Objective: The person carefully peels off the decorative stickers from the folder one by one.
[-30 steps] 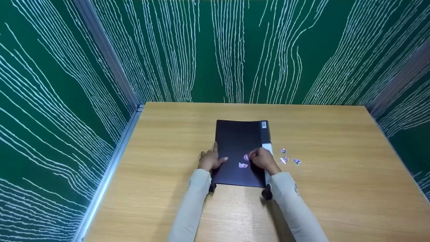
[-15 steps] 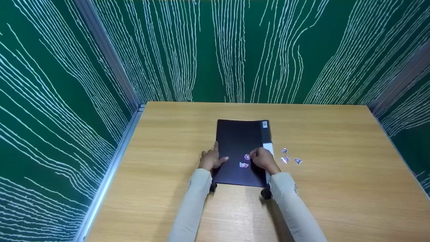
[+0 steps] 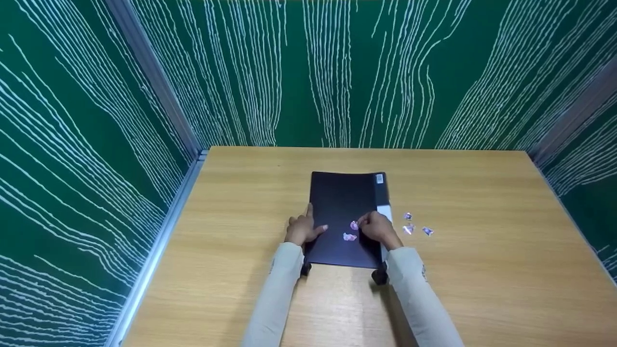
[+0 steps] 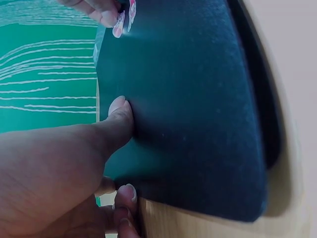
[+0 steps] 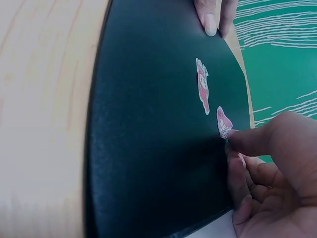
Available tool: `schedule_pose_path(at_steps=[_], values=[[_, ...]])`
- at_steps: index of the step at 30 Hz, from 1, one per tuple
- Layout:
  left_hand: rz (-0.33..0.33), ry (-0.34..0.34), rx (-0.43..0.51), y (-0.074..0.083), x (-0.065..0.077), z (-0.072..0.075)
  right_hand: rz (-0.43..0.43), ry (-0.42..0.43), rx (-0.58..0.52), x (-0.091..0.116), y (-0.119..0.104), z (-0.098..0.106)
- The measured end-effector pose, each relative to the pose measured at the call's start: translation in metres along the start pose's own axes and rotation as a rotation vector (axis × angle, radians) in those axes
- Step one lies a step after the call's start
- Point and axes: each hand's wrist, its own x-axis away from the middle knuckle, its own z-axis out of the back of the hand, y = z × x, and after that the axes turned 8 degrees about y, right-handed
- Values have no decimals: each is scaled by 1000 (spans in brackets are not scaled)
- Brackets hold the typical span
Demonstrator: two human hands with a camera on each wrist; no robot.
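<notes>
A black folder point(image 3: 342, 202) lies on the wooden table, its left edge beside my left hand point(image 3: 301, 229). In the left wrist view, the thumb point(image 4: 120, 116) presses on the cover while the other fingers lie along the edge. My right hand point(image 3: 379, 228) is over the folder's right side. Between its thumb and forefinger it pinches the edge of a small pink sticker point(image 5: 224, 122), which sits close against the cover. Another pink sticker point(image 3: 349, 237), long and white-edged, is on the cover nearby, as the right wrist view point(image 5: 202, 87) also shows.
Several loose shiny stickers point(image 3: 409, 229) lie on the table point(image 3: 482, 202) right of the folder. A white label point(image 3: 379, 179) is at the folder's top right corner. Green panels point(image 3: 328, 72) with white wavy lines rise behind the table and at both sides.
</notes>
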Motion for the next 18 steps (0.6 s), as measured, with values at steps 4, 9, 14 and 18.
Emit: schedule_pose_path(at_steps=[4,9,14,18], values=[[5,-7,12,1,1,0,-31,-16,-20,1,0,0],[-2,-13,10,0,0,0,34,16,15,2,0,0],[4,-11,21,-1,0,-2,48,21,4,2,0,-1],[4,-10,9,-1,0,-2,36,11,-7,1,2,-2]])
